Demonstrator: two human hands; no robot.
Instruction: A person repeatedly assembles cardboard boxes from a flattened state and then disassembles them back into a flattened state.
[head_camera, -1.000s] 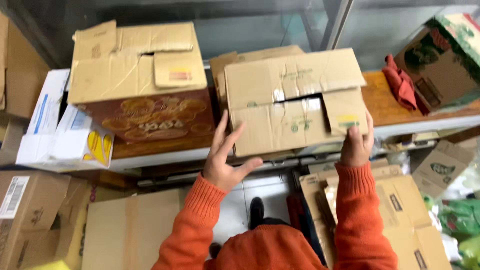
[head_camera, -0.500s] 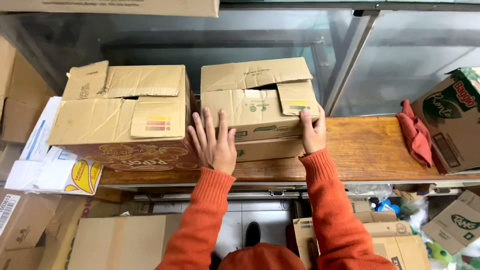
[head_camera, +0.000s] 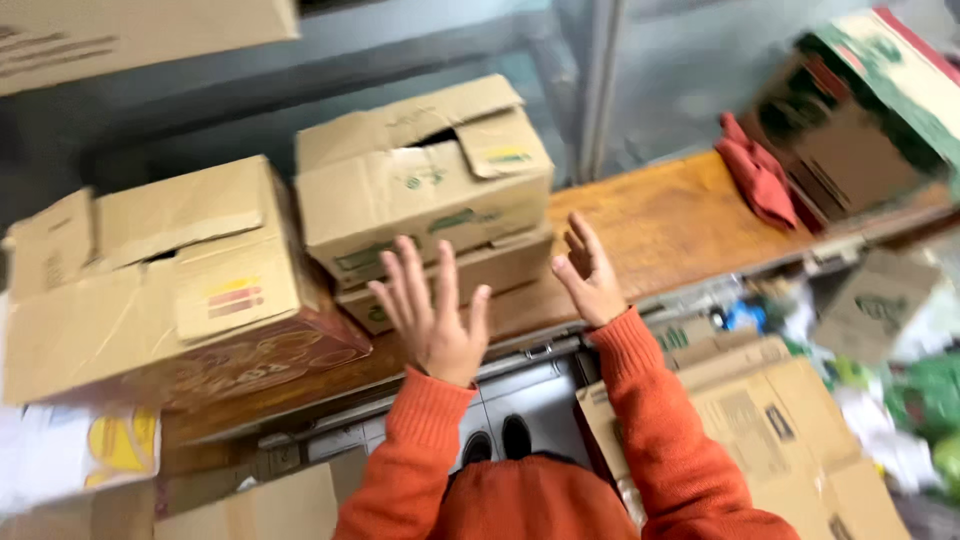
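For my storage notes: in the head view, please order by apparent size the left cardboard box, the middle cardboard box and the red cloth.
1. Left cardboard box, though it sits nearer the camera.
2. Middle cardboard box.
3. Red cloth, clearly smallest.

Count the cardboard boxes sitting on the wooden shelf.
4: a big box at left, two stacked boxes, upper on lower, ahead of the hands, one printed box far right. Others may be hidden.

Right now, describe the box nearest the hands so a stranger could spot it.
On the long wooden shelf, look just left of the upright metal post. The cardboard box sits atop a flatter carton, in front of both open hands. Unlike the larger box to its left, its sides carry green markings.
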